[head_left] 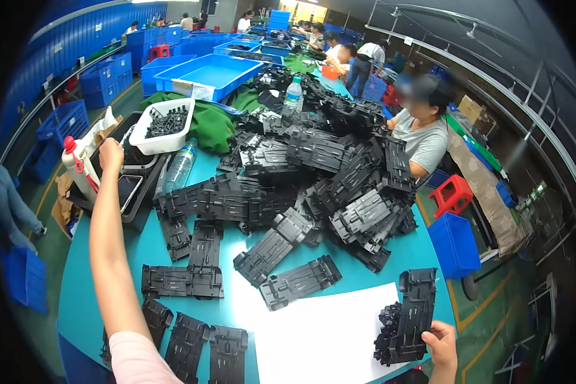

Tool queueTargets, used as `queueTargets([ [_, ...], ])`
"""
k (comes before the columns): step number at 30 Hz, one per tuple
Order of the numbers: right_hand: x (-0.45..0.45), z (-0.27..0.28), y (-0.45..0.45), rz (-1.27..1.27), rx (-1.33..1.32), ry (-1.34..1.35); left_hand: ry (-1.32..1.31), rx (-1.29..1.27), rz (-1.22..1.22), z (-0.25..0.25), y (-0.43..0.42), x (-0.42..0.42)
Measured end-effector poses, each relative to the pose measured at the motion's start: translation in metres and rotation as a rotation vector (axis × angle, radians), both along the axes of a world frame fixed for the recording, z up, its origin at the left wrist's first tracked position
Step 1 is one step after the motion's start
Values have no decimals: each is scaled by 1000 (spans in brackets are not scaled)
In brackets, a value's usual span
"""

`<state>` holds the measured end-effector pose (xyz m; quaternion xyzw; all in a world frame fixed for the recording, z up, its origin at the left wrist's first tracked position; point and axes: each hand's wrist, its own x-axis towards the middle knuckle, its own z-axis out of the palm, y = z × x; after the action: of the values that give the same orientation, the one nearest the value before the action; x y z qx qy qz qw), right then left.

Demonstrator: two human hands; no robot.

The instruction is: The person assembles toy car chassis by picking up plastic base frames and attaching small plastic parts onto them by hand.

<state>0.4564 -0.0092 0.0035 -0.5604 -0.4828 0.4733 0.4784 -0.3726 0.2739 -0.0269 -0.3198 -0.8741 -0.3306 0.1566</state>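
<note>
My right hand (440, 344) grips the lower right edge of a black plastic toy-car chassis (417, 313), tilted up over the table's front right. Beside it, a cluster of small black parts (387, 329) lies on a white sheet (326, 339). My left arm stretches far forward to the black bin (148, 198) at the left. There my left hand (111, 153) is closed, between a white bottle with a red cap (77, 163) and a white tub (162, 128) of small black parts. What its fingers hold, if anything, is hidden.
A large heap of black chassis (326, 153) covers the middle of the teal table (237, 243), with several more lying in front. A clear bottle (184, 165) and a green-capped bottle (292, 96) stand among things. A co-worker (422, 128) sits at the right, near a red stool (452, 194).
</note>
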Motion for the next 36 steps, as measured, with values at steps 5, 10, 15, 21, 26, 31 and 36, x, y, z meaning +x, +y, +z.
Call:
queueTargets([
  [5, -12, 8, 10, 66, -23, 3, -80, 405, -306, 33, -20, 33],
  [10, -20, -6, 19, 95, -8, 7, -526, 504, -884, 69, -77, 172],
  [15, -58, 4, 23, 222, 10, 69, -1276, 21, -1262, 95, -167, 355],
  [21, -52, -2, 4, 392, 86, 234, -1484, -150, -1351, 72, -194, 445],
  [26, -27, -32, -13, 239, 238, 190, -1562, -370, -1450, 64, -233, 522],
  [31, -6, -35, -31, 304, 261, 391, -1605, -385, -1291, 65, -262, 574],
  [36, 2, -39, -48, 413, 115, 565, -1420, -303, -1155, 46, -293, 601],
])
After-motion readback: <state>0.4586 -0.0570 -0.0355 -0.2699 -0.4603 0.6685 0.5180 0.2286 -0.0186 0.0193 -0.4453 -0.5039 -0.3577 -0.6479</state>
